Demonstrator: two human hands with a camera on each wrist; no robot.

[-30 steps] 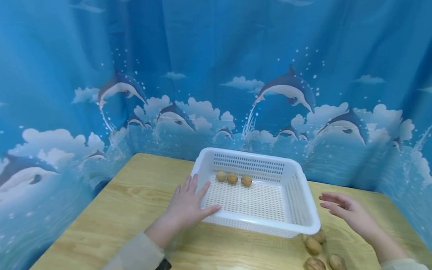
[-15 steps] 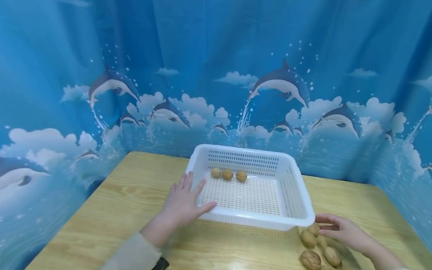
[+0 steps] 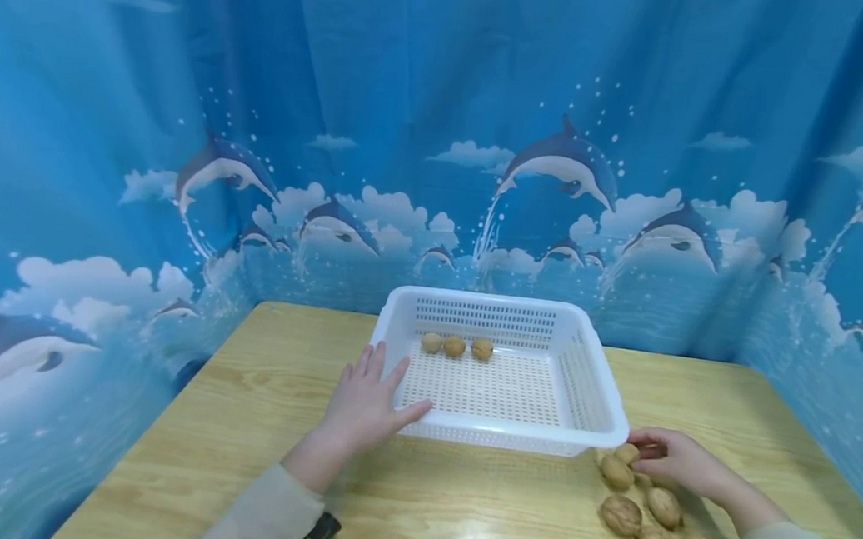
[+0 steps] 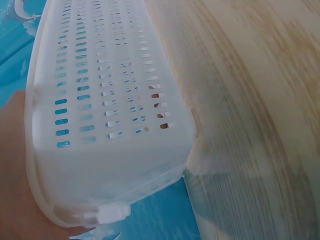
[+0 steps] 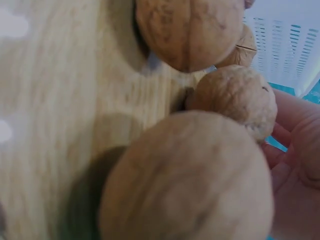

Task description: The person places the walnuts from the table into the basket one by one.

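Observation:
My left hand [image 3: 364,402] rests spread on the left front corner of a white plastic basket [image 3: 510,429], fingers straight along the side and thumb over the front rim. In the left wrist view, part of that hand shows behind the perforated basket wall [image 4: 100,170]. Three walnuts [image 3: 454,346] sit in a row inside, toward the back left. Just off the basket's right front corner, my right hand [image 3: 681,464] pinches a walnut [image 3: 626,455] between thumb and fingers, low at the table. Nearer walnuts [image 5: 190,185] hide most of these fingers in the right wrist view.
Several more walnuts [image 3: 620,515] lie loosely grouped on the wooden table [image 3: 255,424], in front of and below the right hand. A blue curtain [image 3: 411,134] printed with dolphins hangs behind the table and along both sides.
My right hand has come down from above the table, right of the basket, to a walnut by its corner, fingers closing round it. The left hand keeps its place on the basket.

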